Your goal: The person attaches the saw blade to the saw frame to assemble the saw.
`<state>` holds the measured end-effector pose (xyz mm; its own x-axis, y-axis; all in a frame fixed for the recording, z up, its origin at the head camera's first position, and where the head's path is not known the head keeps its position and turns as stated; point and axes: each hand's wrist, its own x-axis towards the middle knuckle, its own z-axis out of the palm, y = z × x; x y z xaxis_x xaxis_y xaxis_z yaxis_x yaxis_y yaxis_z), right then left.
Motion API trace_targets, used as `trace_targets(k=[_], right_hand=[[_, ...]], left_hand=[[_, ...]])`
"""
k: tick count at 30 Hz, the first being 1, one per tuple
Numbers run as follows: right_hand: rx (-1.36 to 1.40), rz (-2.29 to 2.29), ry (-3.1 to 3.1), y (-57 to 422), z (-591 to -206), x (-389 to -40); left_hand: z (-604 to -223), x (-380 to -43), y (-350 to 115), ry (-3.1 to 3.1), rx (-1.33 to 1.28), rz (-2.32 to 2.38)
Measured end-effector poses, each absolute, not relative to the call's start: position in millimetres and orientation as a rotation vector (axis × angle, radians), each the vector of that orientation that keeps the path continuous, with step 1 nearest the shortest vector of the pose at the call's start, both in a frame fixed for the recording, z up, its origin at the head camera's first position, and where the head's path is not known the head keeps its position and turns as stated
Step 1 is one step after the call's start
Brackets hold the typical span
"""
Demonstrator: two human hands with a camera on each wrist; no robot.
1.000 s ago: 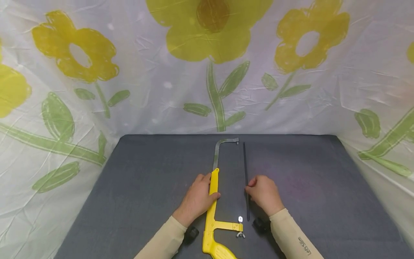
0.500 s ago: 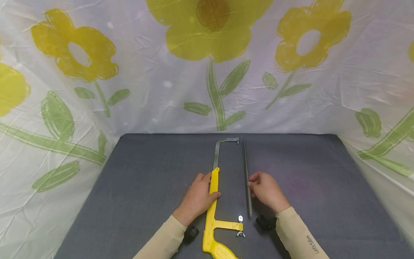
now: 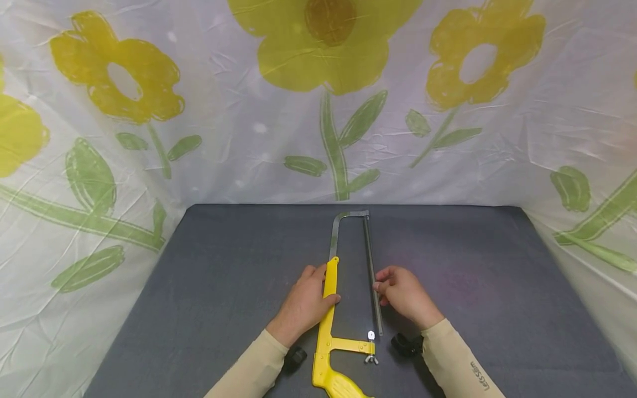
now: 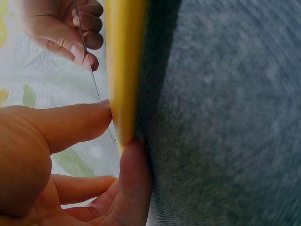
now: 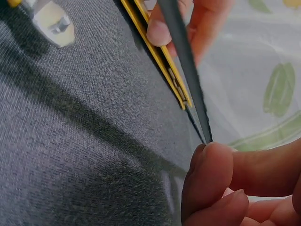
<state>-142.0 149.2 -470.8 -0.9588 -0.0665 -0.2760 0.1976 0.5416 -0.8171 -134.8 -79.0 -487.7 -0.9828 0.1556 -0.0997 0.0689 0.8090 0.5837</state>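
Observation:
A hacksaw frame [image 3: 327, 309] with a yellow handle and a bent grey metal front lies on the dark table. My left hand [image 3: 304, 303] grips its yellow bar, thumb on one side and fingers on the other. Between thumb and fingers, my right hand [image 3: 405, 294] pinches a thin dark hacksaw blade [image 3: 370, 260] near its middle. The blade's far end overlaps the tip of the metal front in the head view, while its near end lies beside the metal clip [image 3: 371, 335] above the wing nut [image 3: 371, 359]. In the right wrist view the blade [image 5: 188, 66] shows a fine toothed edge.
The dark grey cloth-covered table [image 3: 239, 249] is bounded by a white curtain [image 3: 239, 110] printed with yellow flowers behind and at both sides. Black wrist devices, such as the right one [image 3: 405, 345], sit under both forearms.
My right hand lifted and turned the blade, first moving slightly right, then left to bring its far end against the frame's tip. My left hand keeps its grip on the frame.

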Motion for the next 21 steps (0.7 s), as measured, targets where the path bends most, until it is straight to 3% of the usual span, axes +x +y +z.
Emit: trace_targets(k=[21], right_hand=[[0.161,-1.430,2.460,149.5,-477.3,-147.4]], left_hand=[[-484.7,-135.9,-79.5,2.840,0.185,0.925]])
